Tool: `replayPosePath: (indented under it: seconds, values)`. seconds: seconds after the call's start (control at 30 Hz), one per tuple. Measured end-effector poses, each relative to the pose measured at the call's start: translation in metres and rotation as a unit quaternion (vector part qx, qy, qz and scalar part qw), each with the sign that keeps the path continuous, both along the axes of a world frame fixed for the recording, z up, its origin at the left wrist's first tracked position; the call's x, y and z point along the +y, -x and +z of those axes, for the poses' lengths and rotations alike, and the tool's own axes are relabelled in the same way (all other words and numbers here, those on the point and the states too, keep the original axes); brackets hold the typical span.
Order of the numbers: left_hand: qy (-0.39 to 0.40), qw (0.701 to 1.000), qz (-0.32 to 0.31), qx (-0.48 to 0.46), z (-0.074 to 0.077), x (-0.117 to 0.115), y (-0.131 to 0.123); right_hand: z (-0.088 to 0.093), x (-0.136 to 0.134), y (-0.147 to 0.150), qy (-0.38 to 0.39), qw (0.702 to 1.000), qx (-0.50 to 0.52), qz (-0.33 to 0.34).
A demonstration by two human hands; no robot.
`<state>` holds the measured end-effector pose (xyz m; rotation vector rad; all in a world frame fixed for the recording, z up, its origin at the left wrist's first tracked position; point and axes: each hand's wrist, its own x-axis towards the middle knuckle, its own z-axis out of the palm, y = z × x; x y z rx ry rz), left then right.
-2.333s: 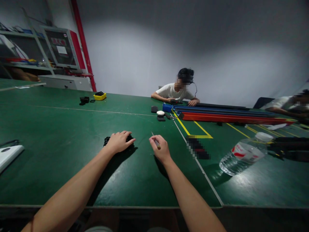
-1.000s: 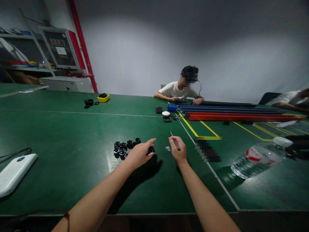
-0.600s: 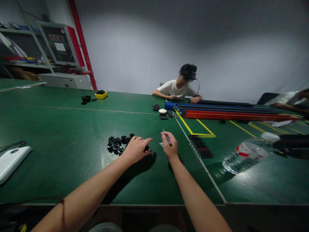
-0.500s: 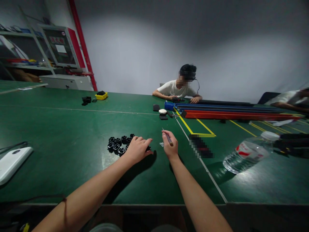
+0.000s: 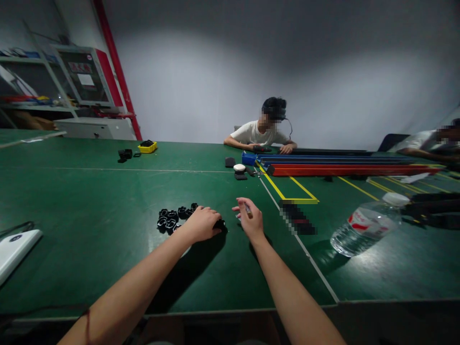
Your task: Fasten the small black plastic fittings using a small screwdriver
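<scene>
On the green tabletop, several small black plastic parts with ring-like openings (image 5: pixel 167 221) lie in a cluster left of centre. My left hand (image 5: pixel 204 223) reaches over the right side of that cluster. Its fingers and thumb curl around a black plastic part (image 5: pixel 222 224), mostly hidden under them. My right hand (image 5: pixel 250 221) is a short way to the right, just above the table. A small screwdriver with a brownish handle (image 5: pixel 248 211) rests in its grip, the tip hidden. The index finger and thumb of that hand are apart.
A water bottle (image 5: pixel 366 225) stands at the right, near a pixelated dark object (image 5: pixel 298 218). A white device (image 5: pixel 17 251) lies at the left. Farther back are a yellow bin (image 5: pixel 147 148), a white rounded object (image 5: pixel 239 167) and long red rails (image 5: pixel 352 170). A co-worker (image 5: pixel 264 129) sits opposite.
My left hand's fingers and thumb have drawn together around a black part. My right hand's finger and thumb have spread, and the screwdriver's tip no longer shows. The view has shifted slightly.
</scene>
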<state>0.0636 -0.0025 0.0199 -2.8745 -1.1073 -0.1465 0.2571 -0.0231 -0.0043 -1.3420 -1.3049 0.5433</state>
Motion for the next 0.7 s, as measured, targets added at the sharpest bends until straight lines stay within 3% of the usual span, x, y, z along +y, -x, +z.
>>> replayPosePath:
  seconds: [0.23,0.57,0.7]
  values:
    - [-0.015,0.998,-0.011,-0.061,-0.008,-0.010,-0.003,0.001,0.000,-0.002,-0.010,0.998,-0.057,-0.003]
    - [-0.039,0.994,0.006,-0.102,-0.013,-0.009,0.009,0.004,0.005,-0.020,0.017,0.995,-0.054,-0.083]
    - [-0.032,0.995,0.020,-0.096,-0.014,-0.010,0.011,0.003,0.006,-0.027,0.045,0.985,-0.131,-0.107]
